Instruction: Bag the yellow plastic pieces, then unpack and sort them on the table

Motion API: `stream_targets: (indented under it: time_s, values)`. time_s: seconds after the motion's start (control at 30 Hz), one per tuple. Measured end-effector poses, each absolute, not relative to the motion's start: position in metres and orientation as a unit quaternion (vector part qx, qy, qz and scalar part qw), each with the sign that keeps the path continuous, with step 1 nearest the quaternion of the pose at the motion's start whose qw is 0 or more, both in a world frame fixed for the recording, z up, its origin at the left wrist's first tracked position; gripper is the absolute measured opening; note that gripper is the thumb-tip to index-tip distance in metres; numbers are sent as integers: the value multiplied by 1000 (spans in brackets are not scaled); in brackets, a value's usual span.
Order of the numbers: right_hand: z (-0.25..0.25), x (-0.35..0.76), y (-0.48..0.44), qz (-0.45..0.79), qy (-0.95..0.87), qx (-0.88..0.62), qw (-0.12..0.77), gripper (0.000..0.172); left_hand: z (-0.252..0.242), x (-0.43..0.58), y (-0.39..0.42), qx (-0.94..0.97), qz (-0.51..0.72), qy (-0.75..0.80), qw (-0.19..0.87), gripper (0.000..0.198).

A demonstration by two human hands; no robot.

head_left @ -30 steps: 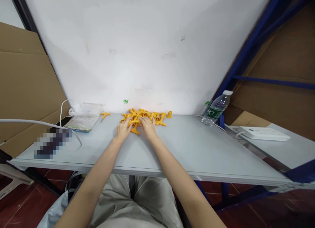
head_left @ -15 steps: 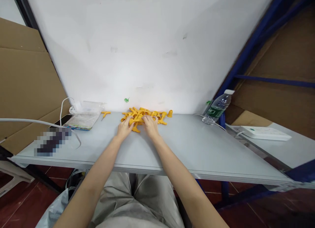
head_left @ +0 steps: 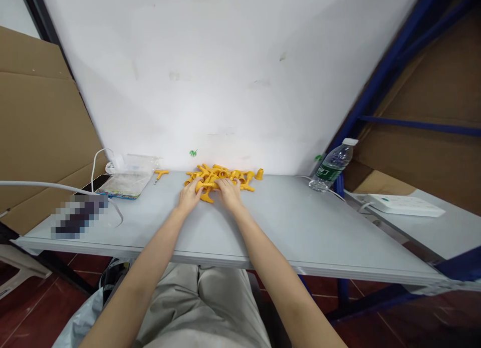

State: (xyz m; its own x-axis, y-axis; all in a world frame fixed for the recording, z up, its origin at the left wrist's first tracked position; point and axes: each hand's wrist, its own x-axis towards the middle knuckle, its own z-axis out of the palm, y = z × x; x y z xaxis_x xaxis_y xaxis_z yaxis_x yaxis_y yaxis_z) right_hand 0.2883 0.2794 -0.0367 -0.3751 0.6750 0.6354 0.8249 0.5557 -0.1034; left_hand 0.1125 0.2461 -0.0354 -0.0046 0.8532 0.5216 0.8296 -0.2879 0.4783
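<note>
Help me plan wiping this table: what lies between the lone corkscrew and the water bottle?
In the head view: a heap of yellow pieces, the left hand and right hand at it, then a single yellow cap.

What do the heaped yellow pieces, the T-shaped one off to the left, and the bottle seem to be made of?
Yellow pieces: probably moulded plastic, smooth and slightly shiny; the colour is even, edges rounded.
T-shaped piece: yellow top like the same plastic; the grey spiral shank may be metal, though small in view.
Bottle: likely clear plastic, glossy; it is see-through.
</note>
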Motion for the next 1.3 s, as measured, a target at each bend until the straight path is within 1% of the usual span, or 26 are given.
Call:
stream_targets:
  time_s: [0.17,0.4,0.63,0.77,0.97,1.1,1.3]
  values:
    - [-35,289,279,-129,-803,-465,350,29,-36,114,247,701,376,605,34,39]
    - [-43,287,282,-110,-830,-441,324,31,-34,113,246,694,397,601,21,39]
    - [-41,286,282,-112,-819,-453,334,26,-36,112,248,694,393,604,21,39]
    - [-38,286,280,-131,-814,-450,343,32,-32,112,245,698,363,617,11,41]
    - [-40,283,279,-137,-824,-439,330,37,-20,113,237,675,280,682,-30,40]
    - [-44,280,279,-142,-829,-434,323,43,-20,113,238,673,260,691,-38,39]
    - [-45,277,276,-135,-829,-442,316,36,-20,113,238,671,252,695,-47,39]
